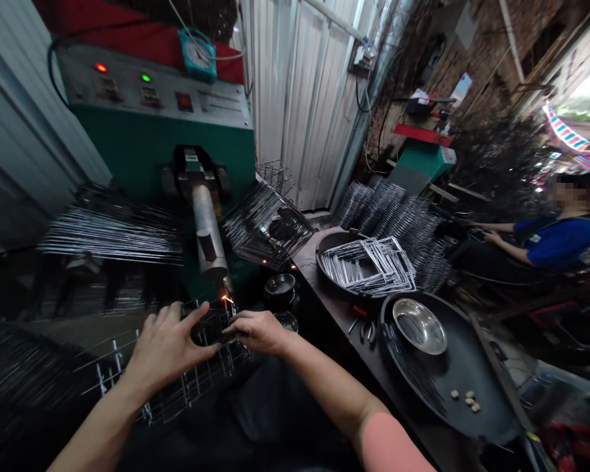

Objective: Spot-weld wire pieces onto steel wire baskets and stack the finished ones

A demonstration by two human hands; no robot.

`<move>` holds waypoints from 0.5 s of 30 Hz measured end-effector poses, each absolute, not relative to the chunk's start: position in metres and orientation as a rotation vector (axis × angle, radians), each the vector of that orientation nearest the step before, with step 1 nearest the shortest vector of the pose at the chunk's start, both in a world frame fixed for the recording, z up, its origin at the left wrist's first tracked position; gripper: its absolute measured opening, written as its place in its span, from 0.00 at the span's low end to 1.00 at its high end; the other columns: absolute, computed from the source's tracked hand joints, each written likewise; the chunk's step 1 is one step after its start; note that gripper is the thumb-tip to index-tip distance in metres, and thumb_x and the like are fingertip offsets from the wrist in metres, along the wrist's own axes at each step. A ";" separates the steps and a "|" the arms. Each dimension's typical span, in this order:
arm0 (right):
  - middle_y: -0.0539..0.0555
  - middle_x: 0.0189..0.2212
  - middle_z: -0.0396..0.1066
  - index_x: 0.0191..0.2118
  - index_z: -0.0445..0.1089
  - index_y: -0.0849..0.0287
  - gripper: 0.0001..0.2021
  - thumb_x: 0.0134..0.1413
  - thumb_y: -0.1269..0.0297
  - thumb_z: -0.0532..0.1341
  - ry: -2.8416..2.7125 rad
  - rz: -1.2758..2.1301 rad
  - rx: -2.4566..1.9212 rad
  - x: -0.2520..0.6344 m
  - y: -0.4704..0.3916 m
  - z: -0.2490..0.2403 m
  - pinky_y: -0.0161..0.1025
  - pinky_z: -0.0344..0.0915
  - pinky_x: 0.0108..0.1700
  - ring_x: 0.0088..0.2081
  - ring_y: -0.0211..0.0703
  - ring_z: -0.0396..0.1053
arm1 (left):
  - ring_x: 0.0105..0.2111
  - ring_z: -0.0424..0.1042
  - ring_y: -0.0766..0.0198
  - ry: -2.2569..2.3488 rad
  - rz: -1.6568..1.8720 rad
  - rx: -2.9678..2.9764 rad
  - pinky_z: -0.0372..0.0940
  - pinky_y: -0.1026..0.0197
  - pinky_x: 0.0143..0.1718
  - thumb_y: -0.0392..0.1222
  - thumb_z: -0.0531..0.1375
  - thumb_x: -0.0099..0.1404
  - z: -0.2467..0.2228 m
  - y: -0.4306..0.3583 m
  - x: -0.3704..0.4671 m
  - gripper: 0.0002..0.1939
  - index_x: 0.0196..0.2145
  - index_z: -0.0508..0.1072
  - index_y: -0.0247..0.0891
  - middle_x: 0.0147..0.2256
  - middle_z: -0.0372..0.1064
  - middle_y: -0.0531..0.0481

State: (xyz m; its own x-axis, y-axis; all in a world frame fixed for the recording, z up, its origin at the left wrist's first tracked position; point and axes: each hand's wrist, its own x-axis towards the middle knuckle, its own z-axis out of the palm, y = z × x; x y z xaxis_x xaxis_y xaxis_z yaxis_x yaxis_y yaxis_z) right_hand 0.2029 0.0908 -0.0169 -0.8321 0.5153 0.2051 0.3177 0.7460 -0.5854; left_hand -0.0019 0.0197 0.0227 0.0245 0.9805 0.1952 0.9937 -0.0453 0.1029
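Head view is showing my left hand [170, 349] curving over a wire rack [189, 391], grip unclear, while my right hand [261, 332] is pinching a dark piece [232, 337] near a spark [227, 299].

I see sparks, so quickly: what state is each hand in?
Left hand: thumb and forefinger spread; whether it grips the wire frame can't be told.
Right hand: fingers closed; what they hold can't be told.

Around me, a metal workshop: sparks [227, 299] at a green machine [142, 141], stacked wire frames [396, 262], pliers [371, 333] on a dark desk [333, 298], ribbed metal walls [295, 98]
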 end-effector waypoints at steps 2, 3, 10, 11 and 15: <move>0.52 0.50 0.75 0.47 0.75 0.54 0.15 0.56 0.76 0.63 -2.597 0.753 -0.658 0.203 0.090 -0.018 0.32 0.66 0.49 0.51 0.41 0.74 | 0.50 0.69 0.35 -2.117 -0.330 -2.193 0.65 0.37 0.52 0.50 0.65 0.53 0.022 0.022 -0.002 0.33 0.55 0.74 0.32 0.48 0.68 0.28; 0.52 0.50 0.75 0.47 0.74 0.54 0.15 0.56 0.76 0.63 -2.597 0.739 -0.672 0.202 0.091 -0.018 0.32 0.67 0.49 0.51 0.41 0.74 | 0.51 0.69 0.35 -2.111 -0.339 -2.186 0.65 0.37 0.52 0.50 0.65 0.53 0.022 0.024 -0.003 0.33 0.55 0.74 0.34 0.49 0.68 0.29; 0.53 0.49 0.76 0.47 0.75 0.54 0.12 0.59 0.72 0.64 -2.570 0.677 -0.784 0.184 0.115 -0.005 0.32 0.67 0.48 0.51 0.41 0.74 | 0.50 0.70 0.37 -2.240 -0.311 -2.155 0.67 0.40 0.51 0.56 0.62 0.56 0.032 0.050 -0.012 0.34 0.57 0.72 0.36 0.48 0.69 0.33; 0.52 0.49 0.76 0.47 0.75 0.53 0.12 0.59 0.72 0.64 -2.561 0.686 -0.781 0.182 0.118 -0.004 0.32 0.67 0.48 0.51 0.40 0.74 | 0.51 0.70 0.37 -2.291 -0.309 -2.154 0.67 0.40 0.51 0.56 0.62 0.56 0.033 0.053 -0.012 0.35 0.58 0.71 0.36 0.49 0.68 0.33; 0.51 0.50 0.76 0.50 0.75 0.50 0.13 0.60 0.67 0.64 -2.449 0.728 -0.767 0.185 0.115 -0.008 0.33 0.67 0.51 0.51 0.39 0.74 | 0.54 0.68 0.37 -2.442 -0.293 -2.146 0.65 0.42 0.55 0.55 0.65 0.54 0.028 0.055 -0.012 0.40 0.61 0.68 0.35 0.56 0.64 0.31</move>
